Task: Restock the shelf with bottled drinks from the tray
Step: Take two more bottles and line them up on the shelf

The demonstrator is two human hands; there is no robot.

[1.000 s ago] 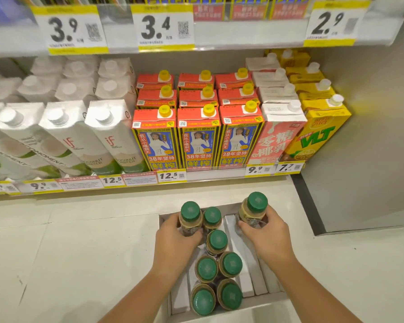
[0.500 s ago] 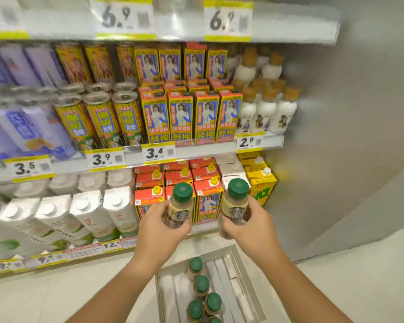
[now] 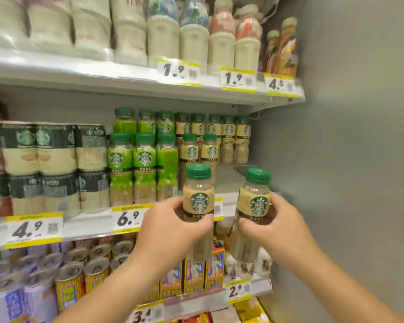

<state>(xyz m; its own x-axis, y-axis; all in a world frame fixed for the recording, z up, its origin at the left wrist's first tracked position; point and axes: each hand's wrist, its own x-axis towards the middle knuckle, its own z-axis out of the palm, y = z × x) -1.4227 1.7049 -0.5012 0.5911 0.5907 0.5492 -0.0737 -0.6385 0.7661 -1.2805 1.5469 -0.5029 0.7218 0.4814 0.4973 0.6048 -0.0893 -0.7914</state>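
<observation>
Currently, status by item:
Left hand [image 3: 170,227]: closed around the lower body of the left bottle [image 3: 198,194], thumb across the front below the logo.
Right hand [image 3: 278,226]: closed around the lower body of the right bottle [image 3: 254,199], fingers wrapped behind it.
Bottle appearance: clear plastic, dark green screw cap, cream-beige label band with a round green logo, pale brown drink visible under the band.
Bottle attitude: left one upright; right one tilted slightly, cap leaning right.
Bottle position: both held in the air, side by side and apart, in front of the shelf [image 3: 229,183].
Shelf zone beyond the hands: bare shelf surface just behind both bottles, with matching beige-label bottles [image 3: 210,150] standing further back.
Left of the left hand: green-label bottles [image 3: 145,164] in rows, then a 6.9 price tag [image 3: 128,217] on the shelf edge.
</observation>
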